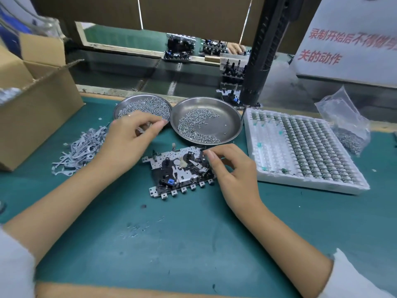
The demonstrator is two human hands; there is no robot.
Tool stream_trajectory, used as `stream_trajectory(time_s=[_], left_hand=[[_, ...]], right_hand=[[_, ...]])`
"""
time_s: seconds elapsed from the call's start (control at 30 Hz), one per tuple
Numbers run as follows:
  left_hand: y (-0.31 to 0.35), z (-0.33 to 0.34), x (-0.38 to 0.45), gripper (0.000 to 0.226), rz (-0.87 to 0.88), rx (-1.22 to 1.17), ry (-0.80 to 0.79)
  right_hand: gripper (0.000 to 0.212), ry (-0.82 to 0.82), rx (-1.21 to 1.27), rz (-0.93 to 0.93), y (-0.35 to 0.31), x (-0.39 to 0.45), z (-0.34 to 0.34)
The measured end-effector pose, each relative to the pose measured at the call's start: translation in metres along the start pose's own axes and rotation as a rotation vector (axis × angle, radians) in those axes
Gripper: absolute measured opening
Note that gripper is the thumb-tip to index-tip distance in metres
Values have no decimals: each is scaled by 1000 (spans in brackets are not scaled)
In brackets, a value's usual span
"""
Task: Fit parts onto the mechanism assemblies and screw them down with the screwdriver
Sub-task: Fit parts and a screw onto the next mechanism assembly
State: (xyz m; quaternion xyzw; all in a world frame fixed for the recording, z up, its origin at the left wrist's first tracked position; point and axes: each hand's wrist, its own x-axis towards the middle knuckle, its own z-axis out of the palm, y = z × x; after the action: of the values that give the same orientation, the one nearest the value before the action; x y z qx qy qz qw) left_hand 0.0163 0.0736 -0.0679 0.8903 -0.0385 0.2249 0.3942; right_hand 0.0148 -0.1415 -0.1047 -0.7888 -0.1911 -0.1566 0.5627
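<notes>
Fingers of the right hand [233, 168] pinch at the mechanism assembly [180, 169]; left hand [131, 136] fingers curl round small metal parts [142, 127].

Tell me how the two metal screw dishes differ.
The left dish is heaped with screws over most of its floor; the right dish holds a thinner crescent of them, with much bare metal showing. The left hand partly covers the left dish, while the right dish is unobstructed. Both are round, shallow steel dishes, side by side.
</notes>
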Motion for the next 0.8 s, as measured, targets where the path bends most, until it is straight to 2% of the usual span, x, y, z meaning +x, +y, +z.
stream_trajectory(time_s=[0.03, 0.1, 0.17, 0.3, 0.47, 0.67, 0.8], left_hand=[[-5, 0, 10, 19, 8, 163, 19], [-16, 2, 29, 28, -40, 441, -73], [-21, 6, 42, 32, -163, 512, -163], [-23, 13, 50, 22, -278, 483, -95], [-22, 12, 46, 14, -206, 517, 55], [-27, 9, 37, 19, -168, 172, 174], [-29, 8, 34, 23, -153, 121, 202]], right_hand=[[10, -3, -5, -5, 0, 0, 0], [9, -13, -8, -18, 0, 0, 0], [9, -24, -4, -27, 1, 0, -1], [9, -38, 3, -47, 1, 0, -1], [10, -50, 7, -47, 2, 0, 0], [10, -57, 2, -39, 1, 0, -1], [10, -56, -8, -38, 1, 1, -1]])
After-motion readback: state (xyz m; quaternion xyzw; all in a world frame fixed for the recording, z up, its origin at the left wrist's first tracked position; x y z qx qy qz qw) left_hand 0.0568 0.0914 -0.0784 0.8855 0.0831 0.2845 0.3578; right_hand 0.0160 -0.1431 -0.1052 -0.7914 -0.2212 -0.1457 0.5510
